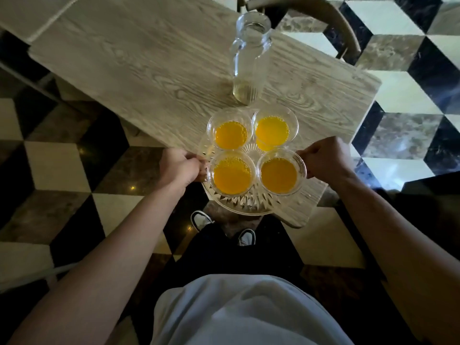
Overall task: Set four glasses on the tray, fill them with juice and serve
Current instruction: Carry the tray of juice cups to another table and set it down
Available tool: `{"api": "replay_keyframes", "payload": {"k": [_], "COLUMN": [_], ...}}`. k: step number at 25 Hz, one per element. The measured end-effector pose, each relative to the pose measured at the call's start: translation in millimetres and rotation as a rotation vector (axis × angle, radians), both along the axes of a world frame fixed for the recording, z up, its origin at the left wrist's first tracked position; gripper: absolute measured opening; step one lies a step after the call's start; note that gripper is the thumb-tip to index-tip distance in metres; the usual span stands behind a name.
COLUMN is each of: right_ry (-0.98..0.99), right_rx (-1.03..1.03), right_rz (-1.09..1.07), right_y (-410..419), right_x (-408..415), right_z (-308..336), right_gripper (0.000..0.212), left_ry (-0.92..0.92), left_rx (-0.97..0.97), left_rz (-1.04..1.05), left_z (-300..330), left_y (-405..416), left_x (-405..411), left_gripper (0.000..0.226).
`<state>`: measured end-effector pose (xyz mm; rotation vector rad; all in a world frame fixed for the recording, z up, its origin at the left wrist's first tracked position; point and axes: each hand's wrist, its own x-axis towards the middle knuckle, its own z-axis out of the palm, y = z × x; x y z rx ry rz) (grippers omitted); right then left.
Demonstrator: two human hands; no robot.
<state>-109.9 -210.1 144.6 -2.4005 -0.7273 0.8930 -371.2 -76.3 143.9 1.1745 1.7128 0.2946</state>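
Observation:
A round cut-glass tray (pixel 242 204) carries several clear glasses of orange juice, packed two by two: far left (pixel 230 133), far right (pixel 273 129), near left (pixel 232 175), near right (pixel 280 174). My left hand (pixel 180 166) grips the tray's left rim and my right hand (pixel 323 158) grips its right rim. The tray hangs partly over the near corner of the wooden table (pixel 149 70), partly over the floor. A clear glass jug (pixel 250 58), nearly drained with a little pale liquid at the bottom, stands on the table just beyond the tray.
A curved wooden chair back (pixel 331 18) stands beyond the table's far right side. The floor (pixel 398 90) is tiled in black, white and marbled cubes. My feet in dark and white shoes (pixel 201 219) stand below the tray.

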Motion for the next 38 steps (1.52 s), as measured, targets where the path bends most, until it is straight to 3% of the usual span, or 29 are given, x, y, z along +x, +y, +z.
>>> {"api": "replay_keyframes", "payload": {"k": [7, 20, 38], "right_ry": [-0.010, -0.018, -0.031], "right_rx": [0.019, 0.004, -0.007], "right_rz": [0.165, 0.376, 0.648], "right_y": [43.5, 128.6, 256.4], "right_x": [-39.8, -167.7, -372.4], "right_z": [7.9, 8.8, -3.3], "right_gripper": [0.022, 0.023, 0.021], "left_ry": [0.049, 0.021, -0.016], "left_rx": [0.038, 0.002, 0.025], "left_rz": [0.175, 0.445, 0.569], "left_z": [10.4, 4.2, -4.3], "left_y": [-5.7, 9.4, 61.5], "left_x": [-56.6, -197.5, -400.9], "left_gripper": [0.024, 0.012, 0.028]}}
